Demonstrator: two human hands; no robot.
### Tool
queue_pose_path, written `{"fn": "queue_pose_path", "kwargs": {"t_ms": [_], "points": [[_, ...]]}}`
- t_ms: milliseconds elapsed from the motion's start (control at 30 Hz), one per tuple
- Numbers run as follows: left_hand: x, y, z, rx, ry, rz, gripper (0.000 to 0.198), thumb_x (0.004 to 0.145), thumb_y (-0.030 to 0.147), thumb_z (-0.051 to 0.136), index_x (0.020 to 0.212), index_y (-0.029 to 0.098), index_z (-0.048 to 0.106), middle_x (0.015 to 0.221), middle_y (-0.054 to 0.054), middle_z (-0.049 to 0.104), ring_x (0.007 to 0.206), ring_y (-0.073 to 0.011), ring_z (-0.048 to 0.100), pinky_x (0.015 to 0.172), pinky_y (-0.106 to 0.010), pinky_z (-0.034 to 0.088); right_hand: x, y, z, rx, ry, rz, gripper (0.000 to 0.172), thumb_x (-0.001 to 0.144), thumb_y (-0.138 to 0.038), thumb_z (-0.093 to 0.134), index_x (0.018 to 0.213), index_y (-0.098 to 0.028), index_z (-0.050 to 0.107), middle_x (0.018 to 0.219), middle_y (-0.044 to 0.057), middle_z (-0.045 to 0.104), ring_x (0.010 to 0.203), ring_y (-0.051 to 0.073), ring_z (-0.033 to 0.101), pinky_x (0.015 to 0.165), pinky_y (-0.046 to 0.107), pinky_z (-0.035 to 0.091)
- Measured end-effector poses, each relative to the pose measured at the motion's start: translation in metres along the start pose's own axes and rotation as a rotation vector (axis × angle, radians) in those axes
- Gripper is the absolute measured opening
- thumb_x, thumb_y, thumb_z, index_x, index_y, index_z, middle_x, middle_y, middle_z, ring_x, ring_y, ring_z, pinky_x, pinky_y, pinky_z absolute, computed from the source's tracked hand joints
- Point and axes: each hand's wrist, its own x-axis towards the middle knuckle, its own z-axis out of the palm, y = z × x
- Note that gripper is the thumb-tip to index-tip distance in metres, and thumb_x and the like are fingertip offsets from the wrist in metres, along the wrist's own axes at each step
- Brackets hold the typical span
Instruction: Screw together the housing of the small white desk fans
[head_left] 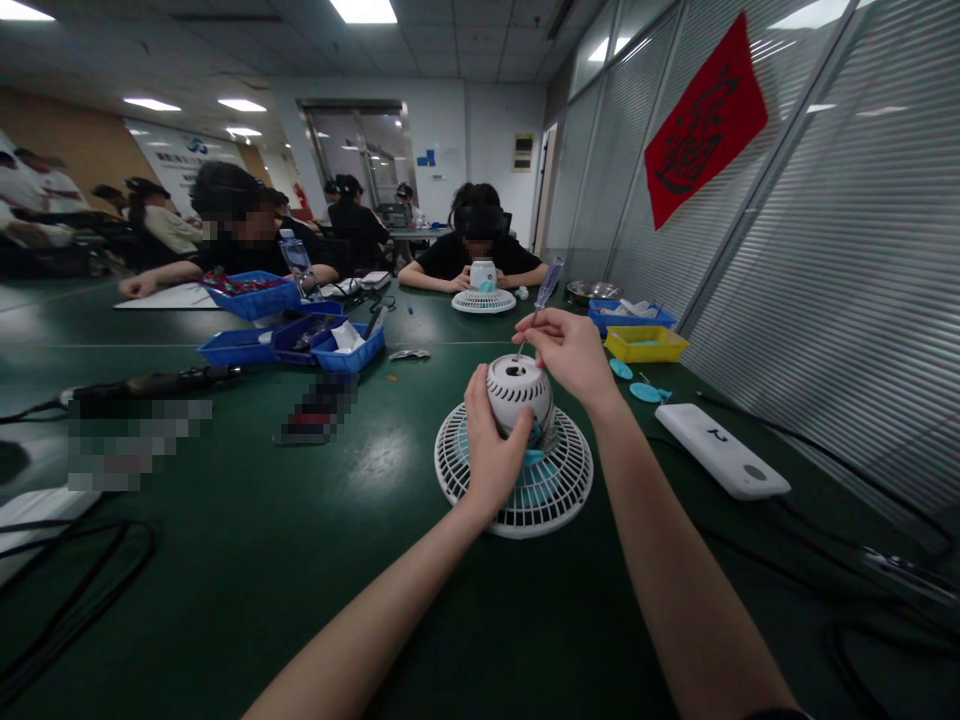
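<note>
From where I stand, the person's left hand (pixel 491 455) is nearest, its grip wrapped around a white motor housing (pixel 510 392), thumb on the near side. The housing sits over a round white grille (pixel 517 529) that lies flat on the green worktop (pixel 337 560), with turquoise blades (pixel 538 482) showing through the bars. Just beyond, the right hand (pixel 566 350) has its grip pinched on a screwdriver (pixel 549 285), tilted, its tip down at the housing's top by a dark opening.

I'd judge the work partway along: housing, blades and grille are stacked together, while the driving at the top looks unfinished. Whether a screw is under the tip, I can't tell. To the right lie loose turquoise pieces (pixel 646 392), apparently unfitted, near a yellow tray (pixel 660 350). Farther off, a co-worker (pixel 431 270) handles a similar fan assembly (pixel 484 300).
</note>
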Motion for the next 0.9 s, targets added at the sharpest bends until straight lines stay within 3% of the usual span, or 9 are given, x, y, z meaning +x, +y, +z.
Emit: {"fn": "queue_pose_path", "kwargs": {"t_ms": [267, 500, 667, 900], "points": [[0.0006, 0.0018, -0.0002, 0.008, -0.007, -0.009, 0.063, 0.082, 0.031, 0.060, 0.142, 0.025, 0.039, 0.151, -0.013, 0.042, 0.146, -0.0291, 0.036, 0.124, -0.051, 0.023, -0.0005, 0.0002, -0.0020, -0.205, 0.057, -0.101, 0.008, 0.083, -0.019, 0.062, 0.077, -0.019, 0.067, 0.078, 0.003, 0.072, 0.050, 0.010, 0.051, 0.056, 0.028, 0.043], [0.0002, 0.0012, 0.0007, -0.001, 0.000, -0.002, 0.062, 0.083, 0.031, 0.060, 0.142, 0.026, 0.039, 0.151, -0.012, 0.042, 0.145, -0.0284, 0.037, 0.124, -0.051, 0.023, -0.0014, -0.0041, -0.0006, -0.209, 0.049, -0.066, 0.013, 0.085, -0.023, 0.062, 0.074, -0.018, 0.065, 0.077, 0.004, 0.071, 0.055, 0.012, 0.055, 0.063, 0.031, 0.046], [0.0000, 0.0029, 0.0007, -0.001, 0.004, -0.004, 0.062, 0.082, 0.030, 0.060, 0.141, 0.027, 0.040, 0.151, -0.012, 0.042, 0.145, -0.0288, 0.037, 0.124, -0.052, 0.022, -0.0002, -0.0005, 0.0016, -0.094, 0.082, -0.039, 0.010, 0.081, -0.023, 0.067, 0.076, -0.020, 0.059, 0.072, 0.002, 0.069, 0.068, 0.016, 0.065, 0.062, 0.030, 0.050], [-0.0001, 0.0019, 0.0001, -0.010, -0.005, -0.013, 0.064, 0.082, 0.030, 0.060, 0.142, 0.027, 0.037, 0.152, -0.012, 0.041, 0.147, -0.0299, 0.034, 0.124, -0.053, 0.021, -0.0009, -0.0005, 0.0016, -0.063, 0.027, -0.055, 0.015, 0.087, -0.015, 0.055, 0.074, -0.019, 0.060, 0.079, 0.005, 0.073, 0.060, 0.012, 0.063, 0.058, 0.026, 0.049]]}}
